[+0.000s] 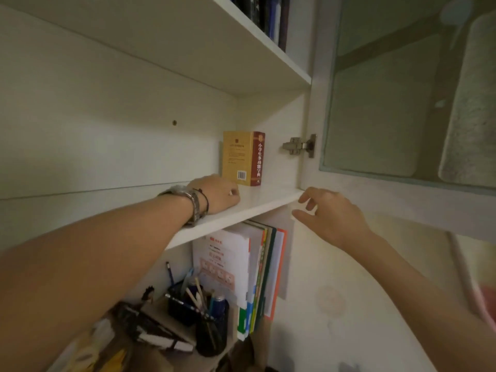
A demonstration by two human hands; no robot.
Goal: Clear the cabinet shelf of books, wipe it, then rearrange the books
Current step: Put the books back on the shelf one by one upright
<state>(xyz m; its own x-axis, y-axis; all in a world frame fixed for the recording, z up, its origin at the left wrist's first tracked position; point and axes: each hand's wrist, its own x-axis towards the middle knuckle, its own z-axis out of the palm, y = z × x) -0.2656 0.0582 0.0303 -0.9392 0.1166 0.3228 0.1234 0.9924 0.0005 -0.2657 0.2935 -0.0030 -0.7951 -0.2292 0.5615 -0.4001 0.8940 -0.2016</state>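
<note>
One thick dictionary (243, 158) with a yellow cover and red spine stands upright at the back right of the white cabinet shelf (268, 201). My left hand (216, 193), with a metal watch and a dark band at the wrist, rests knuckles-up on the shelf just left of and in front of the dictionary, apart from it. Its fingers are tucked out of sight, and a small white speck shows by them. My right hand (328, 217) hovers at the shelf's front right corner, fingers loosely spread and holding nothing.
Dark books (271, 17) stand on the shelf above. The glass cabinet door (402, 103) hangs open at the right on a metal hinge (299, 146). Below the shelf stand several workbooks (252, 275), pen holders (198, 310) and desk clutter.
</note>
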